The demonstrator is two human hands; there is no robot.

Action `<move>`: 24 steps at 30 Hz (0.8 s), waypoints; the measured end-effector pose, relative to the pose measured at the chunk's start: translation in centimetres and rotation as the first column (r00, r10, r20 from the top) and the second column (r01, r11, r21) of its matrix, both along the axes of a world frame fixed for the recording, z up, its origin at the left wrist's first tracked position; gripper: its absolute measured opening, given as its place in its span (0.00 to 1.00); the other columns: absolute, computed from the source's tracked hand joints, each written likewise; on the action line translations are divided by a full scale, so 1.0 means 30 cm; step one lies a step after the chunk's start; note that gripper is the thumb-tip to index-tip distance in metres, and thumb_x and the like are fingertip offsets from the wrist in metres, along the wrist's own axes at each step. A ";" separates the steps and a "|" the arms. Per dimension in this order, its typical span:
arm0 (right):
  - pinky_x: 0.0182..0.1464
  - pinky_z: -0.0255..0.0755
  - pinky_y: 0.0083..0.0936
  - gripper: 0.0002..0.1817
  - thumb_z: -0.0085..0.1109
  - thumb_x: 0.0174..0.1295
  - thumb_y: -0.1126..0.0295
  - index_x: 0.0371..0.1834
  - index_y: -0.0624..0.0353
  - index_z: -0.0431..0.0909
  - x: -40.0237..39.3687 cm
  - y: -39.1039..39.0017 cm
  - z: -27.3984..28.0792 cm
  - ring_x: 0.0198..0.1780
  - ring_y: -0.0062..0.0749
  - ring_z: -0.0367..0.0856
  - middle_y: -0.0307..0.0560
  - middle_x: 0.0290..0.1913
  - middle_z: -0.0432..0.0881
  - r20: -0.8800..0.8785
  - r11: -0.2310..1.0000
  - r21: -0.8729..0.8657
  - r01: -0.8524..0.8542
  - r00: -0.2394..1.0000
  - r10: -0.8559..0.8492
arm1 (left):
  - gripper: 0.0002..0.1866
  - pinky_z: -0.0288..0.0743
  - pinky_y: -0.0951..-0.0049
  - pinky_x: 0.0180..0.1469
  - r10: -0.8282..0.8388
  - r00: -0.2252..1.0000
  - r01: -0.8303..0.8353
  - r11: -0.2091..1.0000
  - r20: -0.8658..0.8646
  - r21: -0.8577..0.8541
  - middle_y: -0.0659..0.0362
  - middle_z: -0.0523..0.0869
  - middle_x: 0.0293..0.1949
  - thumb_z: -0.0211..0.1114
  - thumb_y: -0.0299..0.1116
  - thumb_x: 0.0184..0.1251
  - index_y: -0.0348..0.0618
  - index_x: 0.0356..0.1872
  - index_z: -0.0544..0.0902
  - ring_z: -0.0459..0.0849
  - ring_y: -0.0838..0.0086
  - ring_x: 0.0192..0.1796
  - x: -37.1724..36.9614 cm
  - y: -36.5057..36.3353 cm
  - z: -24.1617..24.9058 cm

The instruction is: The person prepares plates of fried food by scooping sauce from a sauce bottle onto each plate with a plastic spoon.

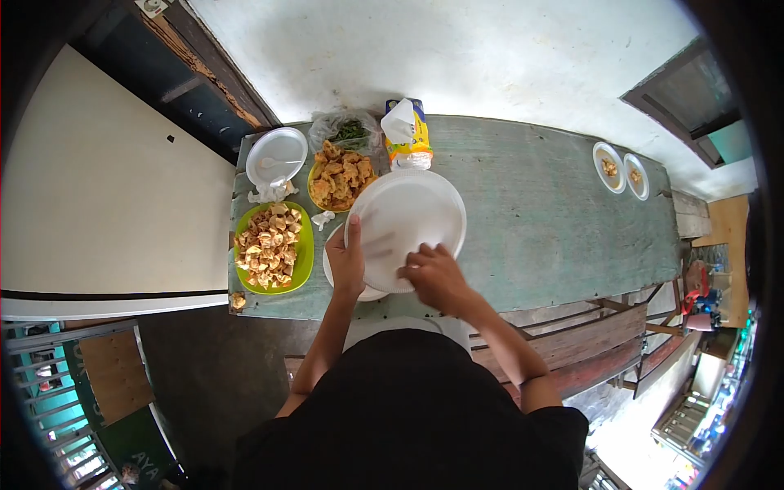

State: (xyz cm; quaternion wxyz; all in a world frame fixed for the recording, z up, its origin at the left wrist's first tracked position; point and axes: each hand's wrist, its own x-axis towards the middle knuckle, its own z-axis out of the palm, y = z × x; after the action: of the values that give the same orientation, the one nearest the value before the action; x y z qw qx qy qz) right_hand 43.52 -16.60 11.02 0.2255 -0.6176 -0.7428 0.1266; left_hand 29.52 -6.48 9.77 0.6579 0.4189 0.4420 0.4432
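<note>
A white plate [416, 204] is tilted up in front of me. My left hand [349, 257] grips its left edge, thumb on the face and fingers behind, showing faintly through it. My right hand [433, 278] has its fingers curled against the lower right of the plate's face. Whether anything is inside those fingers is hidden. Another white plate [371, 294] lies on the table beneath, mostly covered. Just left of my left hand is a green plate [306, 260] piled with folded, fried-looking pieces [269, 245].
Behind are a yellow plate of fried food [341, 175], a plastic bag with green leaves [351, 131] and a tissue pack [408, 135]. A white bowl with a spoon [278, 151] stands back left. Two small plates of food [609, 167] sit far right. A wooden bench [572, 339] runs along the front.
</note>
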 end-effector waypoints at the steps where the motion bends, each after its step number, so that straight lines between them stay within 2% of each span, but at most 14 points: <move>1: 0.43 0.65 0.30 0.09 0.57 0.46 0.78 0.28 0.52 0.83 0.034 -0.011 -0.016 0.40 0.32 0.74 0.38 0.33 0.79 0.176 0.999 -0.037 0.021 0.984 -0.014 | 0.21 0.73 0.80 0.38 0.006 1.000 -0.007 1.000 0.020 0.016 0.59 0.83 0.35 0.55 0.44 0.69 0.31 0.43 0.81 0.78 0.82 0.35 -0.004 0.007 0.006; 3: 0.43 0.64 0.32 0.10 0.55 0.47 0.78 0.28 0.51 0.83 0.122 0.005 -0.018 0.40 0.31 0.74 0.37 0.32 0.79 0.216 0.986 -0.075 0.148 0.968 -0.128 | 0.21 0.73 0.80 0.38 0.004 0.999 -0.006 1.000 0.041 0.029 0.59 0.84 0.35 0.55 0.44 0.69 0.31 0.44 0.81 0.78 0.82 0.35 -0.006 0.015 0.016; 4: 0.42 0.64 0.31 0.10 0.56 0.45 0.79 0.28 0.52 0.82 0.150 0.022 -0.006 0.39 0.32 0.74 0.38 0.31 0.78 0.292 0.975 -0.016 0.221 0.934 -0.207 | 0.21 0.74 0.80 0.38 -0.013 0.999 0.012 0.999 0.029 0.034 0.59 0.84 0.36 0.55 0.44 0.69 0.31 0.44 0.81 0.78 0.82 0.35 -0.005 0.019 0.022; 7: 0.40 0.64 0.30 0.09 0.57 0.45 0.80 0.29 0.53 0.80 0.206 0.098 0.025 0.38 0.33 0.74 0.38 0.30 0.77 0.250 0.949 0.100 0.299 0.916 -0.315 | 0.21 0.74 0.81 0.38 -0.058 0.998 0.058 0.997 0.004 0.057 0.59 0.84 0.35 0.55 0.44 0.69 0.31 0.44 0.81 0.78 0.82 0.35 0.008 0.012 0.046; 9: 0.38 0.64 0.30 0.08 0.57 0.46 0.79 0.30 0.55 0.79 0.212 0.142 0.029 0.37 0.34 0.73 0.39 0.30 0.77 0.129 0.855 0.370 0.363 0.892 -0.434 | 0.21 0.74 0.81 0.38 -0.084 0.996 0.084 0.994 -0.011 0.074 0.59 0.84 0.35 0.55 0.44 0.69 0.31 0.44 0.81 0.78 0.83 0.35 0.018 0.003 0.064; 13: 0.37 0.64 0.32 0.09 0.57 0.46 0.79 0.32 0.56 0.78 0.172 0.143 -0.010 0.36 0.35 0.73 0.41 0.30 0.76 0.121 0.844 0.410 0.347 0.896 -0.427 | 0.21 0.73 0.81 0.38 0.018 1.000 -0.016 0.991 -0.019 0.134 0.60 0.84 0.34 0.56 0.44 0.69 0.31 0.43 0.81 0.78 0.83 0.34 0.007 0.016 0.095; 15: 0.39 0.65 0.33 0.09 0.56 0.46 0.81 0.30 0.57 0.78 0.112 0.090 -0.044 0.36 0.38 0.73 0.43 0.29 0.76 0.026 0.891 0.265 0.367 0.922 -0.387 | 0.20 0.73 0.81 0.38 0.099 0.995 -0.100 0.985 0.013 0.138 0.60 0.84 0.33 0.56 0.43 0.69 0.31 0.41 0.82 0.78 0.83 0.34 -0.020 0.032 0.085; 18: 0.37 0.66 0.28 0.07 0.57 0.49 0.80 0.32 0.58 0.80 0.003 0.022 -0.091 0.33 0.35 0.74 0.42 0.28 0.77 -0.136 0.959 0.114 0.258 0.961 -0.242 | 0.20 0.74 0.79 0.39 0.219 0.976 -0.214 0.960 -0.004 0.178 0.60 0.83 0.32 0.57 0.43 0.68 0.31 0.39 0.82 0.78 0.83 0.35 -0.067 0.051 0.011; 19: 0.35 0.66 0.24 0.06 0.59 0.51 0.78 0.33 0.58 0.81 -0.034 0.006 -0.091 0.31 0.29 0.73 0.41 0.28 0.78 -0.435 0.976 -0.057 0.209 0.875 -0.213 | 0.21 0.77 0.76 0.42 0.271 0.962 -0.271 0.958 0.021 0.094 0.59 0.84 0.35 0.56 0.45 0.68 0.32 0.43 0.81 0.81 0.78 0.35 -0.074 0.048 0.029; 20: 0.34 0.65 0.20 0.06 0.60 0.52 0.76 0.34 0.59 0.82 -0.051 -0.007 -0.091 0.30 0.24 0.73 0.39 0.29 0.79 -0.686 0.974 -0.202 0.108 0.694 -0.219 | 0.21 0.77 0.76 0.42 0.270 0.963 -0.271 0.959 0.019 0.089 0.59 0.84 0.35 0.56 0.45 0.68 0.32 0.43 0.81 0.81 0.78 0.35 -0.091 0.056 0.045; 21: 0.34 0.65 0.20 0.06 0.60 0.52 0.76 0.34 0.59 0.82 -0.053 -0.015 -0.118 0.30 0.24 0.73 0.39 0.29 0.79 -0.685 0.973 -0.206 0.107 0.694 -0.222 | 0.24 0.77 0.68 0.45 0.324 0.939 -0.329 0.944 0.116 0.028 0.56 0.81 0.43 0.52 0.48 0.69 0.34 0.50 0.75 0.81 0.70 0.41 -0.121 0.077 0.060; 22: 0.31 0.66 0.19 0.06 0.61 0.53 0.74 0.34 0.58 0.82 -0.058 -0.020 -0.167 0.27 0.22 0.73 0.40 0.27 0.80 -0.754 0.934 -0.297 0.198 0.552 -0.356 | 0.28 0.78 0.60 0.48 0.382 0.901 -0.383 0.923 0.207 -0.037 0.53 0.78 0.51 0.48 0.52 0.70 0.37 0.57 0.70 0.81 0.62 0.48 -0.157 0.100 0.068; 23: 0.29 0.66 0.17 0.06 0.62 0.53 0.73 0.34 0.58 0.83 -0.063 -0.024 -0.210 0.25 0.20 0.73 0.41 0.26 0.80 -0.792 0.879 -0.395 0.266 0.386 -0.473 | 0.28 0.78 0.60 0.48 0.388 0.899 -0.389 0.921 0.205 -0.040 0.53 0.78 0.51 0.48 0.52 0.70 0.37 0.57 0.70 0.81 0.62 0.48 -0.193 0.120 0.072; 24: 0.29 0.66 0.17 0.06 0.62 0.53 0.73 0.34 0.58 0.83 -0.060 -0.025 -0.225 0.25 0.20 0.73 0.41 0.26 0.80 -0.792 0.881 -0.396 0.259 0.389 -0.471 | 0.29 0.74 0.58 0.52 0.492 0.847 -0.504 0.864 0.200 0.009 0.54 0.73 0.56 0.46 0.53 0.69 0.39 0.60 0.67 0.76 0.60 0.54 -0.232 0.143 0.075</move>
State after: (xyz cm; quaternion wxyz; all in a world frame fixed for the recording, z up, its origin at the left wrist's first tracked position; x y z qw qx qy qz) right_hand 41.70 -17.34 4.28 0.5262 -0.6340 -0.3503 0.4454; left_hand 22.55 -2.17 12.04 0.5465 0.2656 0.4567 0.6498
